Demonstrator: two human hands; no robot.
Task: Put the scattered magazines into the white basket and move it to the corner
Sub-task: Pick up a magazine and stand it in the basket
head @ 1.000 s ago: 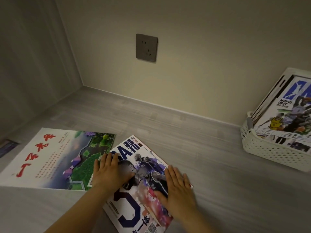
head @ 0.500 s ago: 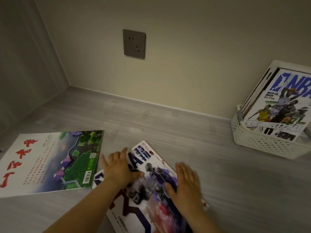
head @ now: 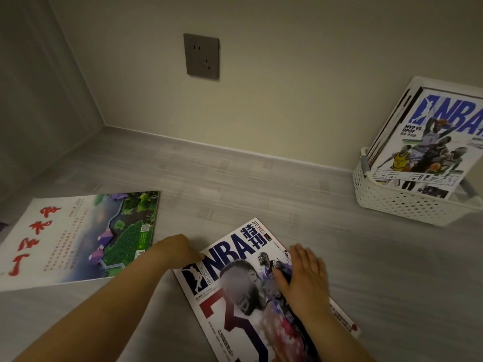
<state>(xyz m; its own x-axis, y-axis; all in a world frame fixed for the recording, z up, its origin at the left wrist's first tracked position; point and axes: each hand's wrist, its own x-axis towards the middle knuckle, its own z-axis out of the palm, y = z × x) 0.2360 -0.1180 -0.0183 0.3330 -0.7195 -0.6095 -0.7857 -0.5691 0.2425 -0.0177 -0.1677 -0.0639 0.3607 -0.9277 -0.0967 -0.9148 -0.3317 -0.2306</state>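
Note:
An NBA magazine (head: 235, 259) lies flat on the grey floor in front of me. My right hand (head: 304, 276) rests flat on its cover, fingers spread. My left hand (head: 177, 249) curls at the magazine's upper left edge, fingertips hidden under it or against it. A second magazine with red calligraphy and a landscape photo (head: 81, 236) lies to the left, apart from both hands. The white perforated basket (head: 402, 205) stands at the right by the wall, with several magazines (head: 431, 142) leaning upright in it.
The room corner (head: 104, 125) is at the back left, where the wall meets a grey panel. A wall socket (head: 201, 57) sits above the skirting. Bare grey floor (head: 261, 184) stretches between the magazines and the basket.
The NBA magazine has slid to the right, off the landscape magazine. My left hand moved from the cover to its upper left edge. My right hand stays flat on the cover.

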